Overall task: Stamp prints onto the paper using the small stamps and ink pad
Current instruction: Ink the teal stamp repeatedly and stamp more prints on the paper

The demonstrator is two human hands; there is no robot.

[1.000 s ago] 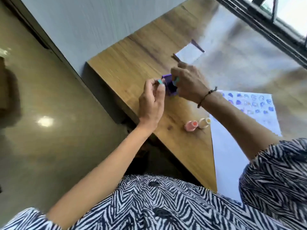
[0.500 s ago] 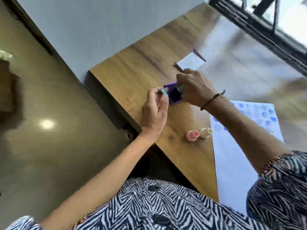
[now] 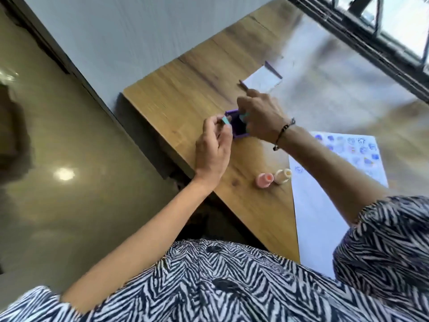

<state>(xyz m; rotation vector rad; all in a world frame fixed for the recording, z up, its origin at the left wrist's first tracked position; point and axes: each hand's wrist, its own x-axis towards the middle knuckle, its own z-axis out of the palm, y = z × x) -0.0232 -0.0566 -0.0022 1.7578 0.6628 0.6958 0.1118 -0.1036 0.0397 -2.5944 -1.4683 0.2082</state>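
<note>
A small purple ink pad [image 3: 238, 125] lies open on the wooden table [image 3: 185, 94]. My left hand [image 3: 212, 149] pinches a small teal piece [image 3: 225, 120] at the pad's left edge. My right hand [image 3: 257, 118] is closed on a teal stamp [image 3: 245, 116], of which only a sliver shows, at the pad's right side. A white paper [image 3: 320, 217] with several blue and purple prints near its far end lies to the right. A pink stamp [image 3: 264, 180] and a cream stamp [image 3: 282, 175] lie side by side near the paper's left edge.
A white lid or card with purple edges [image 3: 263, 80] lies on the table beyond my right hand. The table's left edge drops to a glossy floor [image 3: 69, 182]. A grey wall [image 3: 139, 31] runs behind, and a dark window frame [image 3: 371, 36] crosses the top right.
Both hands stay at the ink pad; my left hand has shifted slightly back from the pad with the teal piece. The camera has tilted a little.
</note>
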